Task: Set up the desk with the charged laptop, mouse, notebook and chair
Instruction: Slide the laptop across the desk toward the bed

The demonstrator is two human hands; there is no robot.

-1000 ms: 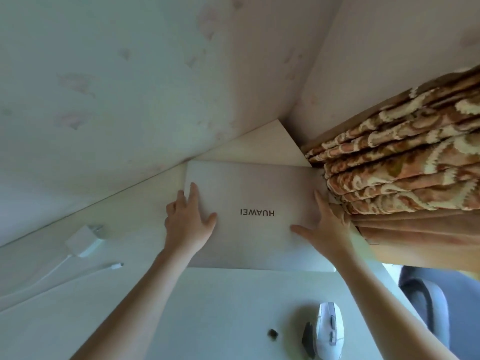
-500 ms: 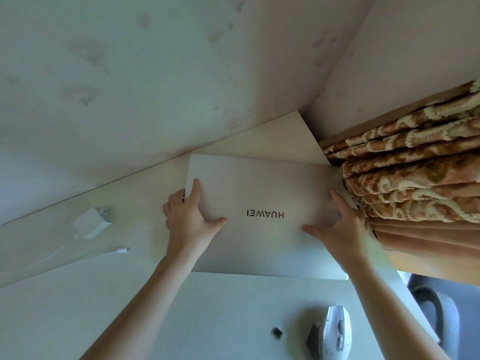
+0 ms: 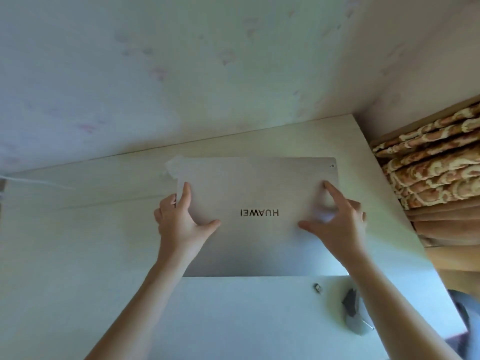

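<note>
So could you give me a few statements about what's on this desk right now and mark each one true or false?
1. The laptop is shut. True.
2. Both hands are on the laptop lid. True: the left hand is at its left edge, the right hand on its right part.
3. The mouse lies on top of the laptop. False: it lies on the desk, nearer the person than the laptop.
4. The brand name on the lid reads upright from here. False: it is upside down.
5. A notebook lies open beside the laptop. False: none is in view.
</note>
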